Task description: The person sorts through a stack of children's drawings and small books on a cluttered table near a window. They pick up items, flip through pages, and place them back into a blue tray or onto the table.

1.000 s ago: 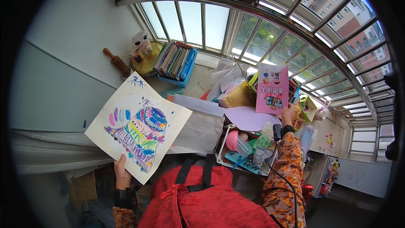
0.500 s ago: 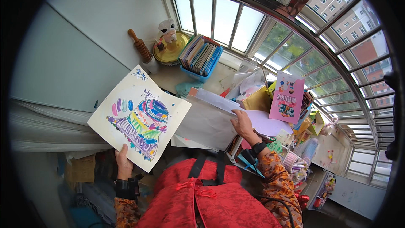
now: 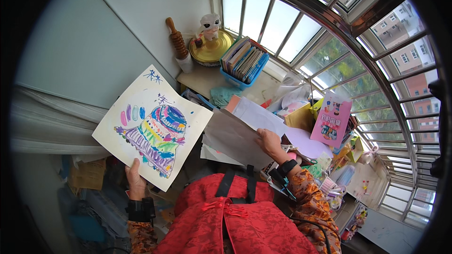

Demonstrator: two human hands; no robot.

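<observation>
Her left hand was raised at seven o'clock, fingers pinched shut; her right hand reached toward two o'clock, fingers curled closed.

A: What do we have in our left hand?

B: A child's drawing on a cream sheet, pinched at its lower edge by our fingers. We hold it up, tilted like a diamond, facing us. It shows a bell-shaped figure striped in purple, green, yellow, pink and blue, with four coloured ovals to its left and blue scribbles near the top corner.

A: And under our right hand?

B: A stack of loose papers, grey and white, lying slanted just right of the drawing. Our hand rests on the stack's right edge, fingers curled over it. A pale lilac sheet shows just beyond our hand.
</observation>
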